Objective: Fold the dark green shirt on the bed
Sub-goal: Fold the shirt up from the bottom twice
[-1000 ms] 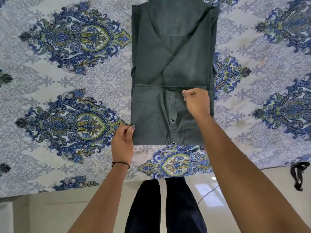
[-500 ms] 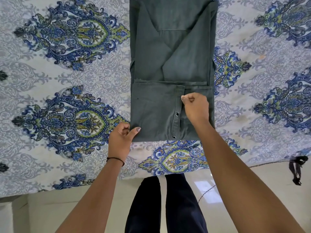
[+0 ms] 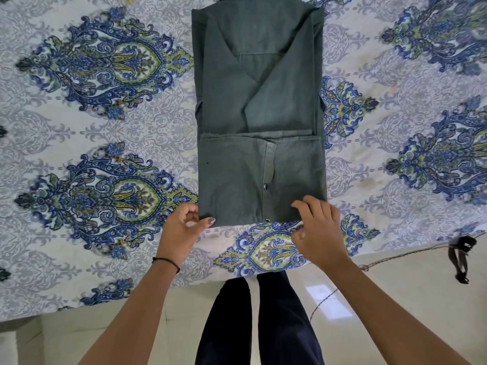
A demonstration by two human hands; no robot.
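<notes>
The dark green shirt lies on the bed as a long narrow rectangle, sleeves folded in and its bottom part folded up over the middle, with a snap placket showing. My left hand pinches the near left corner of the fold between thumb and fingers. At the near right corner, my right hand has its fingers over the shirt's edge and its thumb below, closing on the cloth.
The bedsheet is white with blue and green paisley motifs; its edge runs across the lower frame. My dark trousers stand against the bed on a glossy tile floor. A black strap and a cord hang at the right edge.
My right hand left the middle of the folded part and moved down to the near right corner. The left hand stayed at the near left corner.
</notes>
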